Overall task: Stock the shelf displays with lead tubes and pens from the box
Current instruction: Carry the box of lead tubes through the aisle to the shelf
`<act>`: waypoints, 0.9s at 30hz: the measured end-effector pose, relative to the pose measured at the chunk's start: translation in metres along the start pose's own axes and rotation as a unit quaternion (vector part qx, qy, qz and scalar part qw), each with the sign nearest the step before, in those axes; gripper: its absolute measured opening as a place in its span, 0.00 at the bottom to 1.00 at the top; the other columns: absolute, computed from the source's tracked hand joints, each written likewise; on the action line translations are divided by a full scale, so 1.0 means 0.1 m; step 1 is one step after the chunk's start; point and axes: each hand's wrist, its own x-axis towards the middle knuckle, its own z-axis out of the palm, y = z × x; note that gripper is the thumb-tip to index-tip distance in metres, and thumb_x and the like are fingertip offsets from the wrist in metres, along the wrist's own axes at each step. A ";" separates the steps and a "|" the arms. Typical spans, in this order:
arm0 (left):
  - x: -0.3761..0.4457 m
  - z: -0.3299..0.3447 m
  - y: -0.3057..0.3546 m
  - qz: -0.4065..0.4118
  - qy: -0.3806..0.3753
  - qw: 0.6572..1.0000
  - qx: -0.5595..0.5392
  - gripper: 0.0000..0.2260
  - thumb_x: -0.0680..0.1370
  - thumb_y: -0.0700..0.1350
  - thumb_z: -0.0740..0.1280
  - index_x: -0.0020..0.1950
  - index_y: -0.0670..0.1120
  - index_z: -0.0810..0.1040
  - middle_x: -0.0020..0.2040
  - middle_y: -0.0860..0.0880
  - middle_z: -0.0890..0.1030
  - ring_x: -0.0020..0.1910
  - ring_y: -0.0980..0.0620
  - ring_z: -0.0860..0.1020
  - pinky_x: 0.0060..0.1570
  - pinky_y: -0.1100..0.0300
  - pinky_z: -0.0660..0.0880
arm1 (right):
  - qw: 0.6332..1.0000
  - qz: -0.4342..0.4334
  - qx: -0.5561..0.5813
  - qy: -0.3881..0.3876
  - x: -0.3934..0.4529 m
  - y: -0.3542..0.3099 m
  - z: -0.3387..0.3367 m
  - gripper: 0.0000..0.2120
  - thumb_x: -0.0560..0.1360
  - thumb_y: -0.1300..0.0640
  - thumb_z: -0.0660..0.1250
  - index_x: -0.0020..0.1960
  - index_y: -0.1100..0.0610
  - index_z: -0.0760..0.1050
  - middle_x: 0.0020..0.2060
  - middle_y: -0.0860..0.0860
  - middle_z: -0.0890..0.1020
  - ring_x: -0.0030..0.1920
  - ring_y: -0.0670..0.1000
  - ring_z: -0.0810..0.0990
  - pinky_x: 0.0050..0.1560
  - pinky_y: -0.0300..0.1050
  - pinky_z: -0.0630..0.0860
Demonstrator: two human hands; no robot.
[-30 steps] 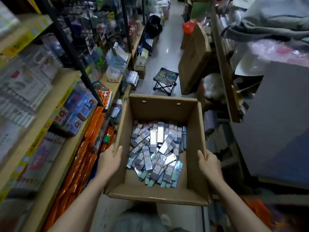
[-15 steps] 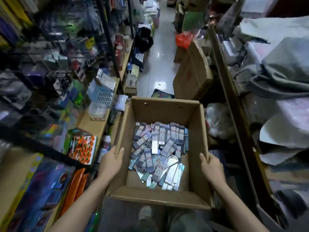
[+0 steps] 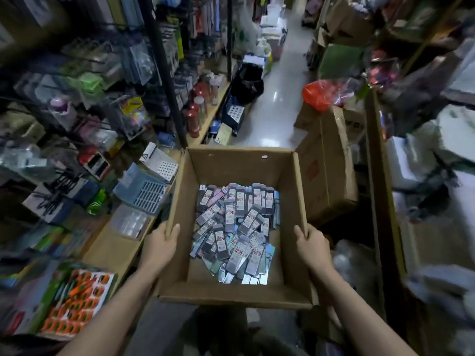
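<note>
Left hand [image 3: 159, 246] and right hand [image 3: 312, 249] grip opposite box walls, forearms extended, thumbs inside rim.

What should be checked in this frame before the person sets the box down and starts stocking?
1. Two-handed hold: left hand and right hand each curl over a side wall of the open brown cardboard box: ok.
2. Stock present: flat grey and pastel lead tube packs lie loose in a heap on the box floor: ok.
3. Pens in the box: none can be made out: cannot tell.
4. Set-down spot: bare patch of tan wooden shelf top left of the box: ok.
5. Aisle ahead: large taped brown carton crowds the right: not ok.
</note>
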 end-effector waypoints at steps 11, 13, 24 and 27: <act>2.15 0.23 0.60 -0.080 0.087 0.993 -0.015 0.16 0.82 0.49 0.61 0.40 0.39 0.72 0.32 0.42 0.74 0.35 0.43 0.73 0.35 0.53 0.65 | 0.991 -0.063 -0.068 -0.094 2.49 -1.45 0.52 0.11 0.81 0.52 0.60 0.52 0.58 0.77 0.43 0.56 0.83 0.45 0.57 0.81 0.43 0.47 0.75; 2.42 0.17 0.70 -0.099 0.085 0.991 -0.018 0.17 0.82 0.50 0.60 0.42 0.38 0.74 0.35 0.40 0.76 0.36 0.42 0.75 0.37 0.53 0.67 | 0.989 -0.068 -0.081 -0.100 2.79 -1.70 0.59 0.13 0.82 0.52 0.60 0.56 0.59 0.78 0.47 0.58 0.83 0.49 0.60 0.81 0.46 0.48 0.75; 2.97 0.02 1.01 -0.187 0.152 0.970 -0.038 0.13 0.82 0.51 0.60 0.43 0.45 0.74 0.33 0.42 0.77 0.33 0.43 0.76 0.31 0.57 0.66 | 0.961 -0.132 -0.146 -0.196 3.79 -2.63 0.94 0.12 0.82 0.52 0.59 0.58 0.57 0.76 0.41 0.52 0.82 0.38 0.50 0.81 0.33 0.39 0.76; 3.02 0.11 1.01 -0.227 0.170 0.958 -0.052 0.12 0.82 0.53 0.60 0.48 0.47 0.76 0.36 0.45 0.79 0.35 0.48 0.76 0.32 0.59 0.68 | 0.942 -0.178 -0.184 -0.217 4.06 -2.76 1.07 0.10 0.82 0.53 0.60 0.57 0.57 0.74 0.36 0.47 0.78 0.29 0.41 0.75 0.20 0.28 0.64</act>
